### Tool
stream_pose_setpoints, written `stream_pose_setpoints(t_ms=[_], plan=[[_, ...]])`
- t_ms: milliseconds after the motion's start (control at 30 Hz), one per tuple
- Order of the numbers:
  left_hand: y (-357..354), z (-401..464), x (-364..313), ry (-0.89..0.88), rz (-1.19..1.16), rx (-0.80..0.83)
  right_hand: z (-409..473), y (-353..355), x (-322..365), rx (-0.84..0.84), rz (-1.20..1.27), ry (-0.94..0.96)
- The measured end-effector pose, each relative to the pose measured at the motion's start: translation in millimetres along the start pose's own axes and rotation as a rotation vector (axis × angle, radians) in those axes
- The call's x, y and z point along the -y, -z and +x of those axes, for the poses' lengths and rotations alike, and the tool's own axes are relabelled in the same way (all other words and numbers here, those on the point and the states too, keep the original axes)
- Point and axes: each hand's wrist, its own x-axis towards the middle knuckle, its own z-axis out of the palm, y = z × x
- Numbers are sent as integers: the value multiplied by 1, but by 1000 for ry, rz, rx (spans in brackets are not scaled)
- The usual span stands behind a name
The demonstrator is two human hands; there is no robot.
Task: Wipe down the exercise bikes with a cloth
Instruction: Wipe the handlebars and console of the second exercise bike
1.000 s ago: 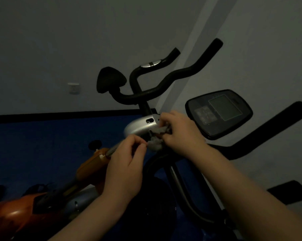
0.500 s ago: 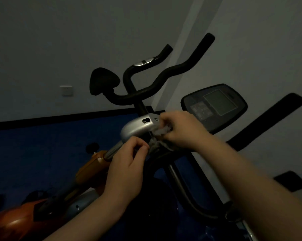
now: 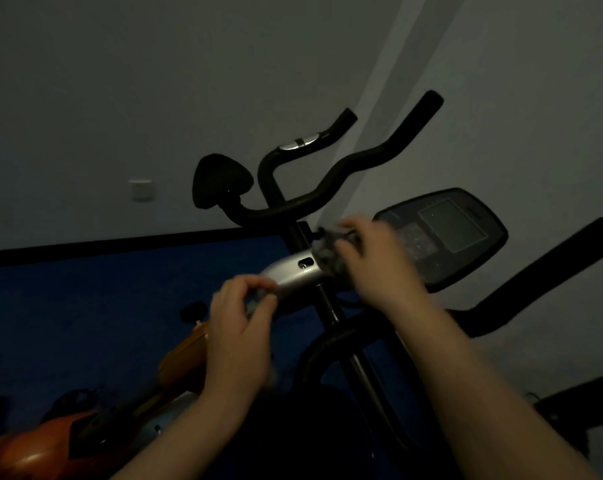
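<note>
In a dim room an orange exercise bike (image 3: pixel 185 358) stands in front of me, with a silver housing (image 3: pixel 295 273) on its black stem and black handlebars (image 3: pixel 328 188) above. My right hand (image 3: pixel 373 261) grips a grey cloth (image 3: pixel 326 252) bunched against the right end of the silver housing, by the stem. My left hand (image 3: pixel 241 313) is at the housing's lower left end, thumb and fingers curled together; a bit of grey shows between them, too blurred to name.
A second machine's black console (image 3: pixel 449 237) with a screen sits just right of my right hand, with dark arms (image 3: pixel 549 275) reaching out to the right. A blue wall band (image 3: pixel 85 306) and grey walls lie behind. A wall socket (image 3: pixel 141 190) is at the left.
My right hand and the cloth have moved up, from beside the housing's right end toward the stem above it. My left hand stayed by the housing's lower left end.
</note>
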Motion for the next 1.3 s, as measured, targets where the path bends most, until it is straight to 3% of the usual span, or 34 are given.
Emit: stream_pose_setpoints(t_ms=[67,133,200,333,433,533,667,767,833,900,1033,1167,1300], plan=[[4,20,4,18,11,-40,-11,-34,14,134,-77,-37],[4,34,7,24,-6,15,-30,-52,28,51,-98,42],[1,43,9,-7,2,111,-35,-51,26,87,-94,96],[-8,44,14,29,-44,179,-5,-28,11,201,-96,-167],[-8,42,20,36,-71,213,-18,-33,19,232,-128,-74],[-5,44,22,19,-77,235,-29,-30,19,145,17,76],[-1,47,22,34,-84,214,-11,-21,12,-25,74,-8],[5,49,24,81,-162,188,-22,-38,32,-3,-51,325],[7,51,26,124,-235,168,-34,-50,38,229,-234,654],[9,54,27,150,-266,162,-33,-51,31,353,-397,749],[8,59,24,119,-282,213,-26,-43,31,142,-123,354],[5,61,21,103,-319,227,-43,-69,43,235,-271,475],[-4,70,16,63,-323,252,-39,-51,25,-21,-141,86]])
